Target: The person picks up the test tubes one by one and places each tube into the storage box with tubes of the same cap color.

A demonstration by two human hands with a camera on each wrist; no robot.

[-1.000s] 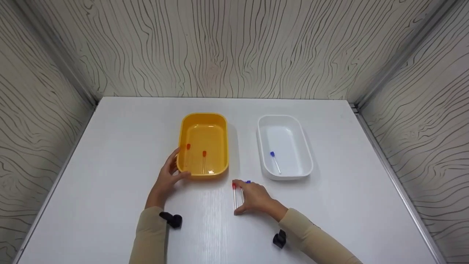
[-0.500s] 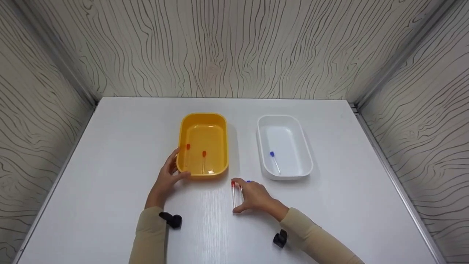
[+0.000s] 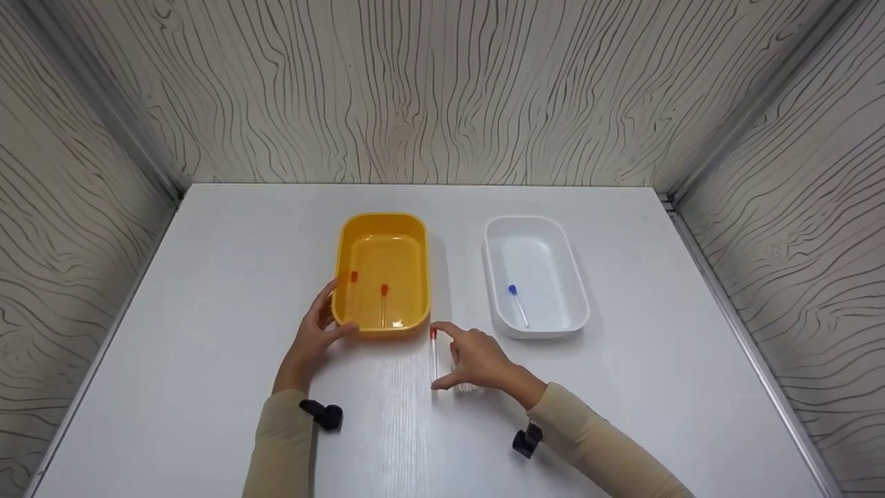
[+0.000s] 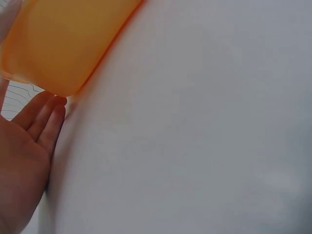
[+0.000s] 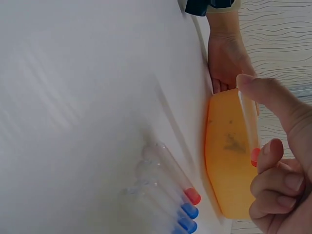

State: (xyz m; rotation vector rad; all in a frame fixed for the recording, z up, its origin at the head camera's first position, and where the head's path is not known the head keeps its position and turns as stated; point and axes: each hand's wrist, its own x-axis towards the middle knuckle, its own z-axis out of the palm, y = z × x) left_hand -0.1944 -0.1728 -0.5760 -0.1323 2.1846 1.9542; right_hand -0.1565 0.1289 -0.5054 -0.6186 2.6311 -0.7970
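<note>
My right hand point(image 3: 480, 360) pinches a clear test tube point(image 3: 434, 360) with a red cap between thumb and index finger, one at each end. It is raised over the table, just off the yellow tray's near right corner. My left hand point(image 3: 311, 342) holds the yellow tray point(image 3: 423, 277) at its near left corner, thumb at the front rim and fingers along the side. Two red-capped tubes point(image 3: 384, 304) lie inside that tray. Under my right hand, the right wrist view shows a red-capped tube point(image 5: 178, 170) and several blue-capped tubes point(image 5: 187, 209) lying side by side on the table.
A white tray point(image 3: 584, 304) stands to the right, with one blue-capped tube point(image 3: 518, 304) in it. A gap of white table point(image 3: 460, 270) separates the trays. Patterned panels point(image 3: 415, 97) enclose the table at the back and sides.
My right hand has lifted the red-capped tube away from the others and carried it slightly up and left, towards the yellow tray. The left hand stays in place.
</note>
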